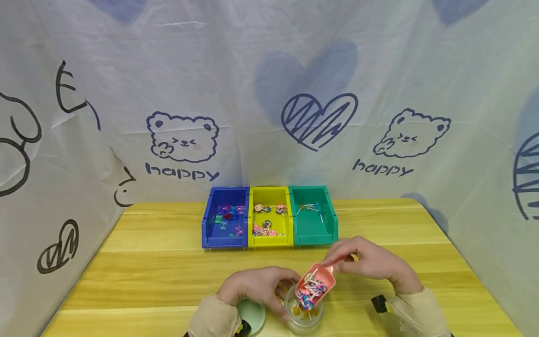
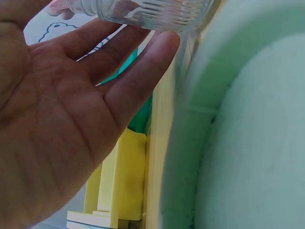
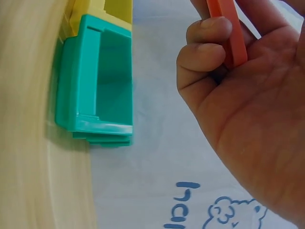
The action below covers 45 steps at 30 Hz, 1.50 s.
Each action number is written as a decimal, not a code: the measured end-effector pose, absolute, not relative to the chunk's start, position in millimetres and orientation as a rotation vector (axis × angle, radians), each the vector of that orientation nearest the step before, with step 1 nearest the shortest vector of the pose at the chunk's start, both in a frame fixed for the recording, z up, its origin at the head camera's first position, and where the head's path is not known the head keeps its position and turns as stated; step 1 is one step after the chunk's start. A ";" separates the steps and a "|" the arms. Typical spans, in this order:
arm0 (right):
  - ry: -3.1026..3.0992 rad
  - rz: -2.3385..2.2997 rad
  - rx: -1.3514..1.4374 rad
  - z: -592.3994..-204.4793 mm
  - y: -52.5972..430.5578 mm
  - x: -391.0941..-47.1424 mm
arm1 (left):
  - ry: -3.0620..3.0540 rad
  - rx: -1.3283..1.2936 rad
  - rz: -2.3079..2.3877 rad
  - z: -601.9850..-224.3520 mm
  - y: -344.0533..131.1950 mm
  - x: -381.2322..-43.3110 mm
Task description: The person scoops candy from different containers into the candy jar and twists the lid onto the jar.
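My right hand (image 1: 370,262) grips the handle of a pink scoop (image 1: 331,279). Its handle (image 3: 229,36) crosses the curled fingers in the right wrist view. Swirl-patterned small lollipops (image 1: 309,291) lie in the scoop, which tilts down over the mouth of a clear glass jar (image 1: 302,326). Yellowish pieces (image 1: 296,311) show inside that jar. Fingers and thumb of my left hand (image 1: 262,286) curve around the jar's side; in the left wrist view the fingers (image 2: 143,71) touch the ribbed glass (image 2: 164,13). A pale green lid (image 1: 253,314) lies beside the left wrist.
Three joined bins stand at the table's back: a blue bin (image 1: 225,242) with coloured translucent pieces, a yellow bin (image 1: 270,241) with swirl lollipops, and a green bin (image 1: 316,239) with several thin-stick lollipops. A printed white cloth (image 1: 252,154) hangs behind the wooden table (image 1: 147,276).
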State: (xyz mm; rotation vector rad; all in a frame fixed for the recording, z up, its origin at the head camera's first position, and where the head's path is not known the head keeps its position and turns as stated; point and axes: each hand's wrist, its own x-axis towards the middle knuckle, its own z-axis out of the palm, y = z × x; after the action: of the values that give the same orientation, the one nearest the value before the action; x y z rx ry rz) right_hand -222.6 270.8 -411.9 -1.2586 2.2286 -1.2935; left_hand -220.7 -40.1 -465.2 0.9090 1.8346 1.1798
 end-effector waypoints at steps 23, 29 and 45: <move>2.624 -0.874 -1.261 -377.4 244.5 -187.6 | 1.797 0.867 1.195 -463.1 -40.9 -222.4; 2.742 -0.747 -1.286 -370.1 240.7 -177.2 | 1.763 0.858 1.209 -462.6 -40.7 -221.8; 2.716 -0.871 -1.239 -368.5 249.3 -176.0 | 1.747 0.850 1.252 -463.7 -41.9 -221.3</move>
State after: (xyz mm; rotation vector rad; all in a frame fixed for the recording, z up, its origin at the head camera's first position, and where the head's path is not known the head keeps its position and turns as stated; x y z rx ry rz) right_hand -176.0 249.3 -368.5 -1.2387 2.7163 -0.8710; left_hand -221.3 -41.9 -463.7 0.8503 1.7473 1.2522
